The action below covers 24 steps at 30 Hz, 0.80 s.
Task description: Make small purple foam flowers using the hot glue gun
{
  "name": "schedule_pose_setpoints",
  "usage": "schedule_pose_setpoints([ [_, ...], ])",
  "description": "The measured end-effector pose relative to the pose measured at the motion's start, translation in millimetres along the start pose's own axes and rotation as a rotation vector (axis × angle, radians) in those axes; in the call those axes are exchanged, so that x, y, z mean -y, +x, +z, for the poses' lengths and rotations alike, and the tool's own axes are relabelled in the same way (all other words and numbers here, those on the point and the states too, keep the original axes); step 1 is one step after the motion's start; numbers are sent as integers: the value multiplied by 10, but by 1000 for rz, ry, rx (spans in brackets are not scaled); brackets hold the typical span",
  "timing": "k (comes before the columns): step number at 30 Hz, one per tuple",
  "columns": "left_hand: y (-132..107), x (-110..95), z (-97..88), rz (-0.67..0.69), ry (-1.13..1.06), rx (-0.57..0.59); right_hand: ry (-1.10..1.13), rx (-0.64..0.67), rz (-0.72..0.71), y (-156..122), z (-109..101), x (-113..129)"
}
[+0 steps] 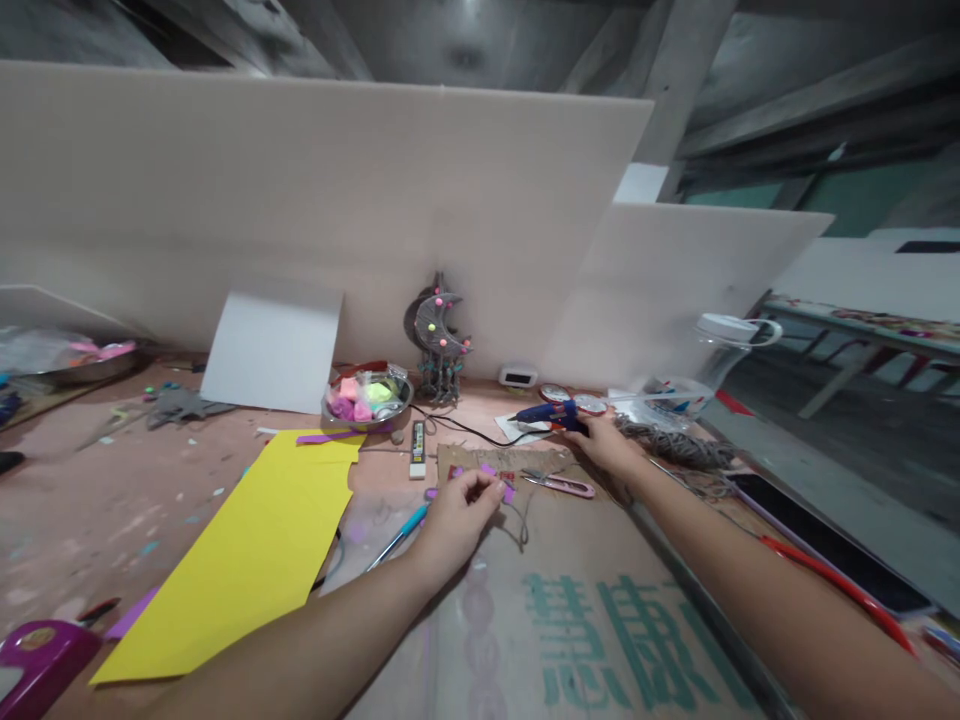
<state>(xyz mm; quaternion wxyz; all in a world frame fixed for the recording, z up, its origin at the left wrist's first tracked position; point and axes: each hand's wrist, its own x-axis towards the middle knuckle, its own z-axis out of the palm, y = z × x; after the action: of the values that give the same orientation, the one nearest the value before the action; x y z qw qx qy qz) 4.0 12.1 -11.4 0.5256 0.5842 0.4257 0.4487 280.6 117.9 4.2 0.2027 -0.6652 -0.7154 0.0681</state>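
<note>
My left hand (463, 515) is closed in a pinch over the cardboard, thumb against fingertips. A thin grey cord (523, 535) runs out from its fingertips and loops down; exactly how it is pinched is hard to see. Small purple paper pieces (510, 493) lie just behind those fingers. Farther right, my right hand (606, 447) grips the handle end of a blue hot glue gun (551, 412), its nozzle pointing left above a white paper scrap (521, 430). Pink-handled thread snips (559, 484) lie between both hands. A blue pen (401, 535) rests beside my left wrist.
Yellow paper (247, 550) covers the table's left part. Behind it are a metal bowl of coloured clay (367, 397) and a grey moon ornament (441, 325). Grey yarn (675, 443), a phone (829, 540) and a plastic jug (712, 360) lie right. A purple tape dispenser (45, 655) sits front left.
</note>
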Motion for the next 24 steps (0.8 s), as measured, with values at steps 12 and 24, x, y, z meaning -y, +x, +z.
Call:
schedule_pose_setpoints([
  [12, -3, -24, 12, -6, 12, 4, -56, -2, 47, -68, -104, 10],
  [24, -2, -32, 5, -5, -26, -12, -28, -116, -110, -636, -329, 217],
])
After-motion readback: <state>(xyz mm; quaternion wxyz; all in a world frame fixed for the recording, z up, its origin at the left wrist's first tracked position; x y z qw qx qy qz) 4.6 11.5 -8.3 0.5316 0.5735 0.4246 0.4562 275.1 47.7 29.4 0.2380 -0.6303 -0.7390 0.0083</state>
